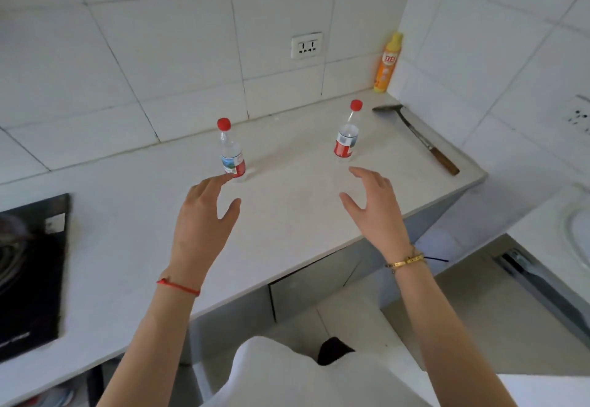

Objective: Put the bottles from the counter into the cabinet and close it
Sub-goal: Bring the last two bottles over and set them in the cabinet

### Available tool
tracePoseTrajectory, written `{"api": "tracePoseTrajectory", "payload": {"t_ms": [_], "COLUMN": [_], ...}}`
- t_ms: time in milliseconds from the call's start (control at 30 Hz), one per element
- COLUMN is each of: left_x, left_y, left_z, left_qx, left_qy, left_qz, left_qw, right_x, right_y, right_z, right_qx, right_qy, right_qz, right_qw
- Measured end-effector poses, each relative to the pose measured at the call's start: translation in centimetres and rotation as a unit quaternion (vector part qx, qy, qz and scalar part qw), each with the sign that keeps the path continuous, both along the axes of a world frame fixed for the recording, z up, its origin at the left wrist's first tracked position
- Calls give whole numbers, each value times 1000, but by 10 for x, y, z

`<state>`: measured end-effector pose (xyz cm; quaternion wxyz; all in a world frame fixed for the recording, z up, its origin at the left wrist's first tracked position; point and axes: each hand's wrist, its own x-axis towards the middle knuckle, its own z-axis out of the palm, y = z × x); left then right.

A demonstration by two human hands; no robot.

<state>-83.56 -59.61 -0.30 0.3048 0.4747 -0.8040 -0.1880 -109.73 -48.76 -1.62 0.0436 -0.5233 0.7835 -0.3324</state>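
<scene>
Two clear water bottles with red caps and red labels stand upright on the pale counter [287, 215]. The left bottle [231, 154] is just beyond my left hand [204, 215], whose open fingers almost touch its base. The right bottle [347, 137] stands a little past the fingertips of my right hand [373, 205], also open and holding nothing. Grey cabinet doors [306, 282] lie under the counter's front edge and look shut.
An orange-yellow spray can [388, 63] stands in the back corner. A spatula with a wooden handle [418, 138] lies on the counter's right end. A black gas hob [28, 275] sits at the left. A wall socket [306, 45] is on the tiles.
</scene>
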Motion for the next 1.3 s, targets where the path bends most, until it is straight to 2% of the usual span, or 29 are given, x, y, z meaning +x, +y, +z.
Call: {"api": "tracePoseTrajectory", "payload": {"t_ms": [400,567,733,967,1300], "left_x": [-80,-111,-133,-143,-133], "left_y": [-116,-169,-216,-244,-226], "left_z": [-1,-12,-30,-40,-37], "left_qx": [-1,3,46,117,96], "left_qy": [-10,-32,-80,-98,-76], "left_qz": [58,92,160,194,203], "left_qw": [998,995,983,969,971], "right_x": [-118,-173,-211,-226,-215], "right_y": [-132,-192,-238,-258,-241], "right_z": [-12,-14,-24,-38,-39], "right_qx": [-43,-24,17,76,12], "right_qy": [32,49,72,64,-12], "right_qz": [12,2,-15,-18,13], "right_qw": [999,998,997,995,1000]}}
